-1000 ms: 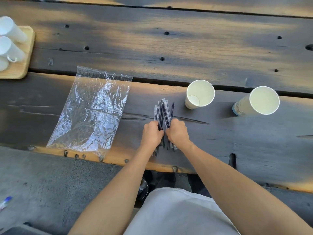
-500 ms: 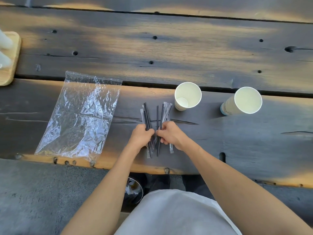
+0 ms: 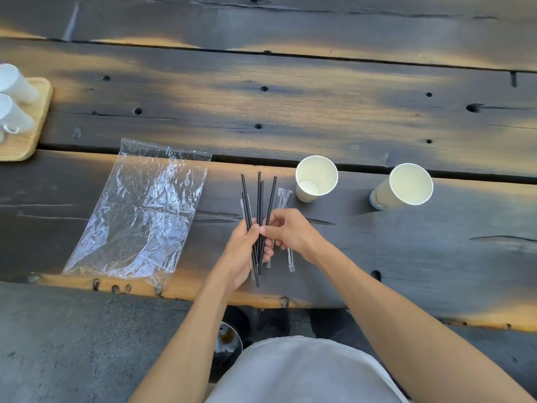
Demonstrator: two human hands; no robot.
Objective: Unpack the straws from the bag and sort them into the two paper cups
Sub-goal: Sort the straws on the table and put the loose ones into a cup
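Note:
Several bare black straws [image 3: 259,199] fan upward from my left hand [image 3: 242,254], which grips them near their middle. My right hand [image 3: 286,229] pinches one of these black straws just beside the left hand's fingers. A few straws in clear wrappers [image 3: 283,197] lie flat on the dark wooden table under and right of my hands. The clear plastic bag [image 3: 139,216] lies flat and crumpled to the left. Two paper cups stand to the right: the nearer cup [image 3: 316,177] close to the straw tips, the farther cup [image 3: 406,184] beyond it.
A light wooden tray [image 3: 32,132] with white cups [image 3: 16,82] sits at the left edge. A gap between planks [image 3: 465,175] runs behind the paper cups. The table's front edge [image 3: 203,295] is just below my hands, with grey floor beneath.
The black straws have been lifted out of the pile and now fan out in my left hand. The wrapped straws stay on the table. My right hand has shifted onto one black straw.

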